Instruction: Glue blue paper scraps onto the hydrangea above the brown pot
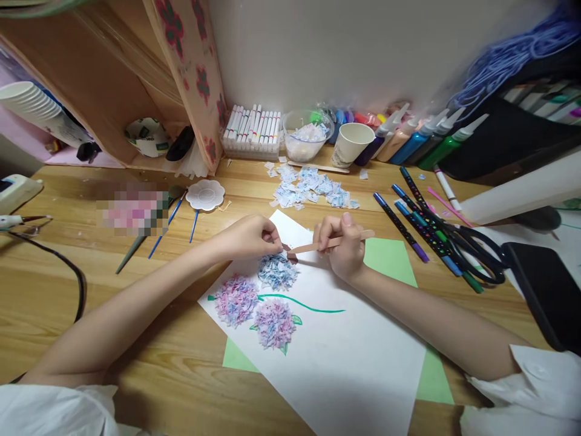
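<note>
My right hand (pixel 341 245) grips a flat wooden craft stick (pixel 308 247), its left tip on a small dark brown patch (pixel 293 258) on the white paper (pixel 349 357). Close to that tip, the thumb and fingers of my left hand (pixel 252 237) are pinched together; what they hold, if anything, is too small to make out. Just below lies a round blue flower of paper scraps (pixel 278 271). Two pink-and-purple scrap flowers, one left (pixel 236 300) and one lower (pixel 275 324), share the paper with a drawn green stem (pixel 313 307).
Blue paper scraps (pixel 313 186) lie beyond the paper. Behind them stand a marker box (pixel 252 133), a plastic bowl (pixel 306 136), a paper cup (pixel 353 145) and paint bottles (pixel 411 142). Pens (pixel 424 224), black scissors (pixel 472 251) and a phone (pixel 544 293) are at right; brushes (pixel 167 224) at left.
</note>
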A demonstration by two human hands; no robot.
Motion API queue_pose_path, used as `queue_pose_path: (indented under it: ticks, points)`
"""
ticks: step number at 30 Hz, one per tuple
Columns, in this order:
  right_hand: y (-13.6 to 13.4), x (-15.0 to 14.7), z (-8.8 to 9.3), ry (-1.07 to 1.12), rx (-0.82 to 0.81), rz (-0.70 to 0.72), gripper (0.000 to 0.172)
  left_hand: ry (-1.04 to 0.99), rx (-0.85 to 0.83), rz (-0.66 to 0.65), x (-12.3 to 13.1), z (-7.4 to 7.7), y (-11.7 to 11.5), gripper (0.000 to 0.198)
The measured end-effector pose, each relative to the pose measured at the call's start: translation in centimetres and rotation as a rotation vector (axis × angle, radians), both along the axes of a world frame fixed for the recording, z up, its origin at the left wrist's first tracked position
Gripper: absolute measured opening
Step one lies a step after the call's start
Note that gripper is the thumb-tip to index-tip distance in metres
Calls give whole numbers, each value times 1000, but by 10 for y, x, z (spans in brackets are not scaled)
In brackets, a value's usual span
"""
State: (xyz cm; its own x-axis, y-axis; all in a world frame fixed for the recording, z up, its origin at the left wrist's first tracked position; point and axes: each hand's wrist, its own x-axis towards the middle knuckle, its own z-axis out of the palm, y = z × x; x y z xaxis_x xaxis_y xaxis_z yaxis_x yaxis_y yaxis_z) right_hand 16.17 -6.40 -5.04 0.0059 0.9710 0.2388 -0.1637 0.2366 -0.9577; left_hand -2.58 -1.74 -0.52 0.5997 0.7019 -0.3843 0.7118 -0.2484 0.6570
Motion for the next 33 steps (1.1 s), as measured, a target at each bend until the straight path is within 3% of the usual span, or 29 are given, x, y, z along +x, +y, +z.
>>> queue_pose_path:
  ticks: [15, 26, 30, 33]
  points:
    - [0, -2, -2, -197, 8, 86, 67, 49, 26, -29, 3, 2, -2, 23]
    - [1, -2, -7, -223, 44, 169, 61, 42, 60, -79, 2, -4, 1, 29]
    - [0, -3, -6, -200, 33, 161, 61, 17, 59, -65, 1, -2, 1, 27]
    - [2, -3, -1, -116, 19, 68, 61, 3, 69, -14, -1, 0, 4, 29]
